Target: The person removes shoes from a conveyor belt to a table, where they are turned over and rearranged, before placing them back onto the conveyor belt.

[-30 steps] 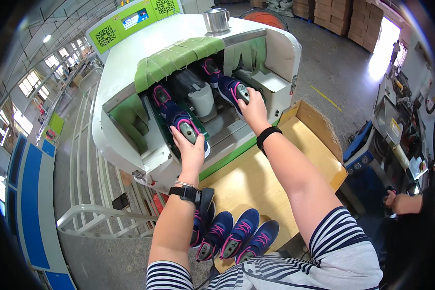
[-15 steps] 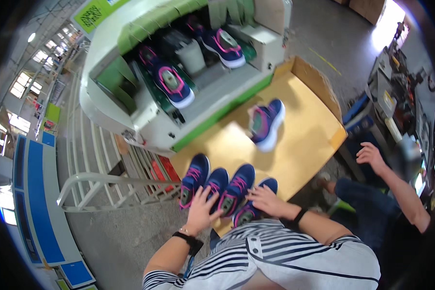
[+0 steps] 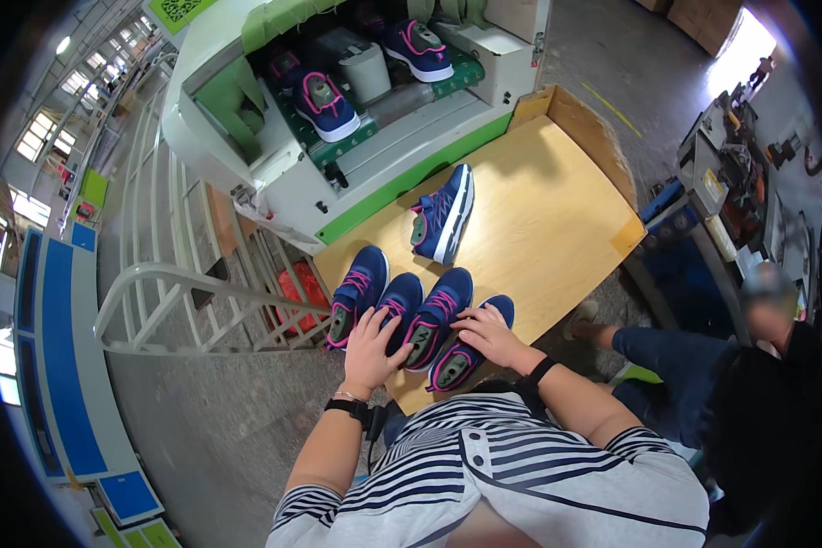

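Head view: we note four navy running shoes in a row at the near edge of the wooden tabletop [image 3: 548,201]. Left hand [image 3: 370,352] rests on the second shoe [image 3: 402,297], fingers loosely spread, thumb toward the third shoe [image 3: 445,301]. Right hand [image 3: 493,336] lies over the rightmost shoe [image 3: 449,368], fingers extended, not wrapped round it. Leftmost shoe [image 3: 363,277]: untouched. Farther off, a lone shoe [image 3: 446,215] lies on its side, sole to the right. Beyond, a left belt shoe [image 3: 327,110] and a right belt shoe [image 3: 420,52] sit upright at the mouth of the white machine [image 3: 215,41]. Progress, our judgement: part-way. Five shoes are out on the tabletop, four of them aligned; the lone one is not, and the belt pair remains inside. How many lie deeper, we cannot tell. Far right: a co-worker [image 3: 671,365].
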### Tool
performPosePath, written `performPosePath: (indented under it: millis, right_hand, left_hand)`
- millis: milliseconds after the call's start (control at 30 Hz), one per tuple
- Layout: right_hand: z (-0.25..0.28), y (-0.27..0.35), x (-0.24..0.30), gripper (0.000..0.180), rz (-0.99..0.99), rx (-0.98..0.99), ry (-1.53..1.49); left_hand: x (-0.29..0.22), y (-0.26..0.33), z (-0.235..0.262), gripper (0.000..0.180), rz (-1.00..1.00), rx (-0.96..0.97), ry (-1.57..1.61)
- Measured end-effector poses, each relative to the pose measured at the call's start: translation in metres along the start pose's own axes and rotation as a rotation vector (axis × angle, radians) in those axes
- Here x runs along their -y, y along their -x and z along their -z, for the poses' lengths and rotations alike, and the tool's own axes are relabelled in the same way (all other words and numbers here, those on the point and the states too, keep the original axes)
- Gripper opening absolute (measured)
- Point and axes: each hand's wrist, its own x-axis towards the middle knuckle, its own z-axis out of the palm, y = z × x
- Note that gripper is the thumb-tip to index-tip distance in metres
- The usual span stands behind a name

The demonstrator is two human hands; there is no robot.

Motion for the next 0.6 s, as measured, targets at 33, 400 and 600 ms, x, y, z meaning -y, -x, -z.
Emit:
performPosePath:
  millis: [33,400,600]
  right_hand:
    - [0.0,0.0,0.0,0.041,-0.006,-0.007,-0.005]
    - [0.014,0.006,0.057,0.065,0.453,0.256,0.336]
    - [0.034,0.007,0.053,0.045,0.465,0.271,0.607]
  left_hand:
    - [0.0,0.0,0.0,0.054,0.005,-0.003,-0.001]
    - [0.011,-0.009,-0.002,0.039,-0.053,-0.061,0.005]
    - [0.001,-0.034,0.003,0.022,0.036,0.025,0.014]
